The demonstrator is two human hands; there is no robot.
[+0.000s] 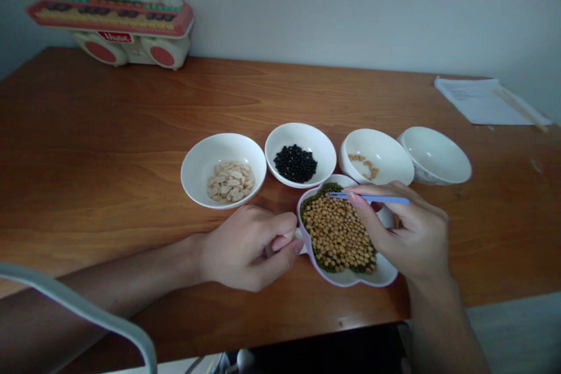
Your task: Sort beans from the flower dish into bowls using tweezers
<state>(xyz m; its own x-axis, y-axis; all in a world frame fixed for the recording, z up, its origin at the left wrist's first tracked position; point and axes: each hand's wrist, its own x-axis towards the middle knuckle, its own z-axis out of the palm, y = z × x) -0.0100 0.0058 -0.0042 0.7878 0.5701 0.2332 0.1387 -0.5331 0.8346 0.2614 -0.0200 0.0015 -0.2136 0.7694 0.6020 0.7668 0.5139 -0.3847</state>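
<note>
My left hand [256, 248] is closed on the short handle of a purple-rimmed, flower-shaped dish [390, 272]. Tan soybeans [337, 234] fill much of the dish, with green mung beans [332, 188] around their edge. Between the thumb and fingers of my right hand [409, 225] is a pair of blue tweezers [377, 197]. Their tips are at the beans near the dish's far side; whether a bean is pinched I cannot tell. Just behind the dish stands a white bowl [405, 170] with a few soybeans [370, 168] inside.
A white bowl [193, 172] of pale flat seeds and another white bowl [322, 146] of black beans stand left of centre. A fourth bowl [456, 158] is at the right. A toy keyboard [127, 17] and papers [482, 99] lie farther back. A grey curved bar [87, 307] crosses the lower left.
</note>
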